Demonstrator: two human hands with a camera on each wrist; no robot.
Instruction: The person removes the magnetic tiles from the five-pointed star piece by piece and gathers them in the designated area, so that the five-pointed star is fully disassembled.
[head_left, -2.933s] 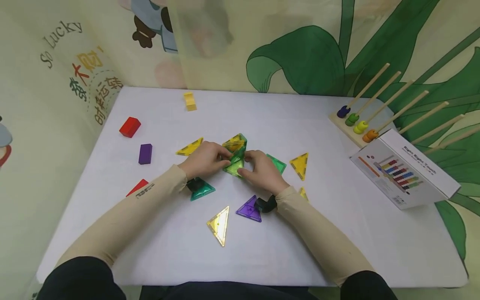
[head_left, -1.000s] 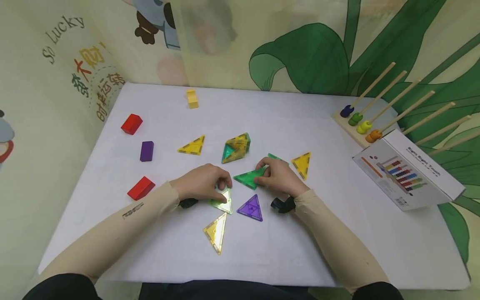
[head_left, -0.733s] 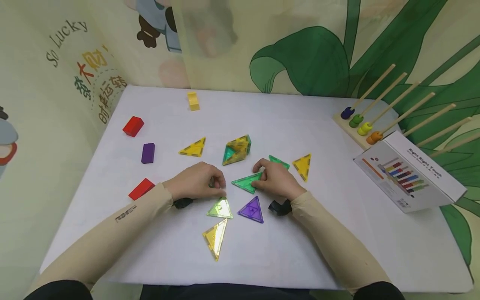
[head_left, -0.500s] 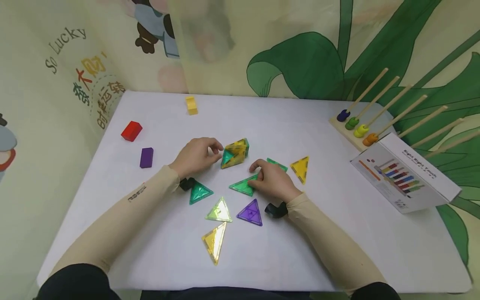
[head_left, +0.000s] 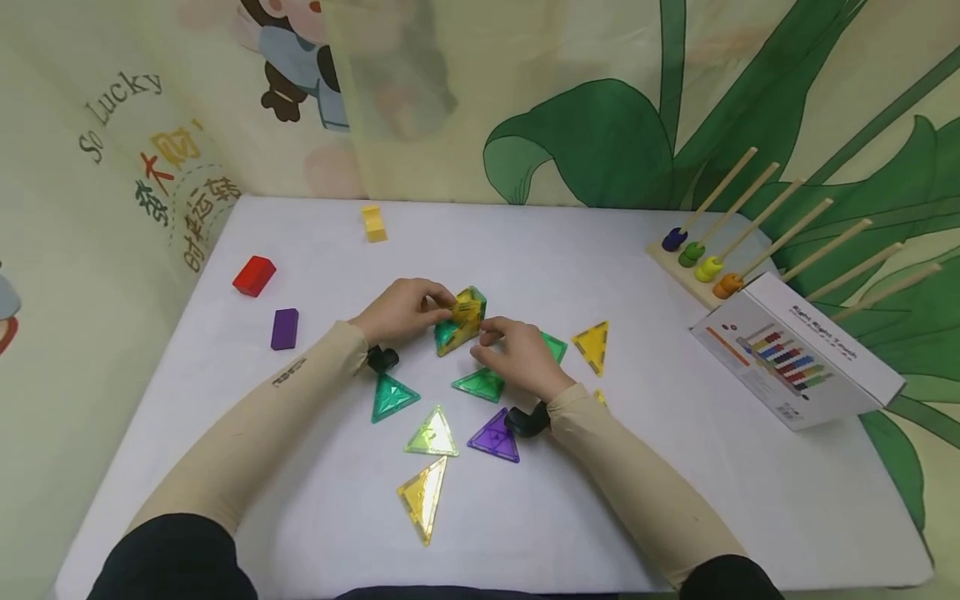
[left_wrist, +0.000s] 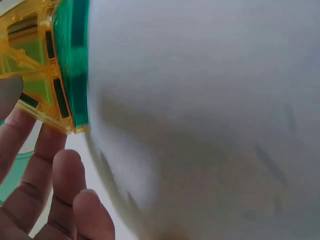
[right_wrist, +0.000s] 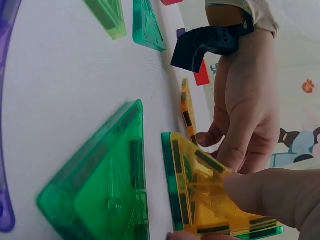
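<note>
Two hands, left hand [head_left: 401,310], right hand [head_left: 517,358], gripping translucent plastic tile pyramid [head_left: 459,319]

playroom | cartoon wall mural [head_left: 292,67] | toy blocks, bead abacus [head_left: 705,258]

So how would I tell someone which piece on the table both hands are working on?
Start at the white table and find its middle, where flat see-through triangle tiles lie scattered. The left hand and the right hand meet there on the yellow and green tile pyramid. Unlike the loose green tile beside it and the others lying flat, it stands up as a small solid shape.
</note>
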